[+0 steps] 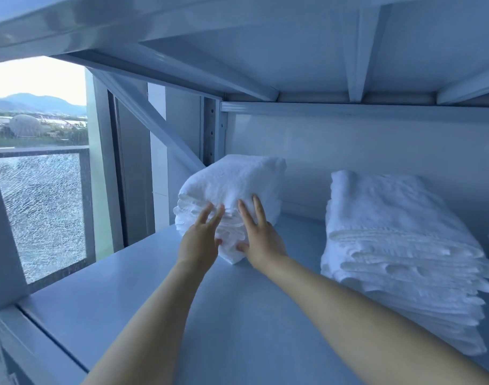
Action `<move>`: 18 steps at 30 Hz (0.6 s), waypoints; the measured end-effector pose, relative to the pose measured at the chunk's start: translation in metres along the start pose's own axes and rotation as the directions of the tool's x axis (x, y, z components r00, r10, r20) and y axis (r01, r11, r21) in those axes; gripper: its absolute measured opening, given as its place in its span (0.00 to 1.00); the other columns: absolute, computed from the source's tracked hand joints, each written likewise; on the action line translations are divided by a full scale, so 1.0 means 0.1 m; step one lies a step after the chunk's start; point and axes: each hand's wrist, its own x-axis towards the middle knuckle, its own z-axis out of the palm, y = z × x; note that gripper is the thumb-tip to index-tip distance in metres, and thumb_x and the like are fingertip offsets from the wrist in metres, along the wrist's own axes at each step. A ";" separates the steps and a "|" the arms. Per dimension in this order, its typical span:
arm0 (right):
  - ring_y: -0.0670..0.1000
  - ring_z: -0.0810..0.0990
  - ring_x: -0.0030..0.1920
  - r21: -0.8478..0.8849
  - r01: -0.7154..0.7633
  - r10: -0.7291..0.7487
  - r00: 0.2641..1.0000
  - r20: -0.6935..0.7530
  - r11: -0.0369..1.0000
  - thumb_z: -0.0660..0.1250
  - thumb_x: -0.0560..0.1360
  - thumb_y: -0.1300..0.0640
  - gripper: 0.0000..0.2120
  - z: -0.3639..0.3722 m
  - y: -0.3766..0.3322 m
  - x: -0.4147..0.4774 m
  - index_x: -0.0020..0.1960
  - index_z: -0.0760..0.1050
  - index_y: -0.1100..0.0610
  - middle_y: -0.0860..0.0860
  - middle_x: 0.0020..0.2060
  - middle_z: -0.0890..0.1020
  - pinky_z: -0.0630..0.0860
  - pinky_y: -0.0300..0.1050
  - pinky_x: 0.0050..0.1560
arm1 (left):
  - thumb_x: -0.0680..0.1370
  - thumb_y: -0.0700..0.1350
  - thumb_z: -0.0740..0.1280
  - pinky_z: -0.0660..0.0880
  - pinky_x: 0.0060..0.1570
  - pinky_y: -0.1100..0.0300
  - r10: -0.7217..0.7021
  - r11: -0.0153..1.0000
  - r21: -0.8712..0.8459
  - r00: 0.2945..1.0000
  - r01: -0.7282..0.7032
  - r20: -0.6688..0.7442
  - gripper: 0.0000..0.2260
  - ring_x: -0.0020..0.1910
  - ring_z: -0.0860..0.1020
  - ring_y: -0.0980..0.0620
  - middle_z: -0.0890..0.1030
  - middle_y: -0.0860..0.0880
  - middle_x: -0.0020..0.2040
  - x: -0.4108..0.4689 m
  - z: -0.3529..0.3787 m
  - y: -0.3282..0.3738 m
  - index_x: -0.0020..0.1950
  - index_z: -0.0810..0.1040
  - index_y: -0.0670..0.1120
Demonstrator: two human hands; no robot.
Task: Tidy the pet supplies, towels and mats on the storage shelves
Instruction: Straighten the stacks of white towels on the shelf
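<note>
Fingers point(256, 209) spread, left hand point(200, 241) and right hand point(262, 241) pressing towel stack point(232, 182)

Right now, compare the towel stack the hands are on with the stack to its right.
The left hand and right hand press the left stack from the front; the right stack is untouched. The left stack looks smaller and rounded; the right stack is wider, its layered edges showing. The left stack sits farther back than the right stack. Both are folded white towels on one shelf.

Well left of the fingers point(210, 215) stands a shattered glass railing point(40, 212); above it, a dome point(25, 125) and hills point(37, 102).
</note>
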 end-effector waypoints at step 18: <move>0.52 0.60 0.72 0.078 0.024 -0.016 0.995 -0.094 0.997 0.59 0.77 0.59 0.31 0.19 0.05 -0.24 0.75 0.50 0.44 0.46 0.75 0.41 0.73 0.45 0.58 | 0.75 0.48 0.67 0.72 0.57 0.60 0.146 0.989 0.011 0.987 -0.147 0.062 0.16 0.61 0.74 0.56 0.74 0.58 0.65 0.10 -0.29 -0.28 0.63 0.75 0.57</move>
